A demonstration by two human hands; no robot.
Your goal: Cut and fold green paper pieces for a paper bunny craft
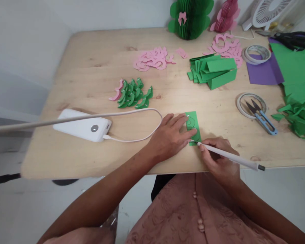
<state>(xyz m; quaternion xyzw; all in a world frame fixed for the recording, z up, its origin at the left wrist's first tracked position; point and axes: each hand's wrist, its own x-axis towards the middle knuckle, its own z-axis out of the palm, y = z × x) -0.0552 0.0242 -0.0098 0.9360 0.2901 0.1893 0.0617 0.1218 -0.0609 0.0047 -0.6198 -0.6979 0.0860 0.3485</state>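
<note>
A small green paper strip (192, 118) lies near the table's front edge, with dark curved lines drawn on it. My left hand (169, 135) rests flat with fingers spread, its fingertips pressing on the strip. In my right hand (222, 157) is a white pen (231, 156), pinched between thumb and fingers. The pen's tip meets the lower right corner of the strip, and its dark end points right. Part of the drawing is hidden under my left fingers.
Left stands a white power bank (82, 125) with a cable. Beyond lie green cut pieces (132, 93), pink cutouts (152, 60) and folded green paper (213, 69). Thread snips (264, 120) rest on a tape roll (240, 106); black scissors (292, 39) lie at the back right.
</note>
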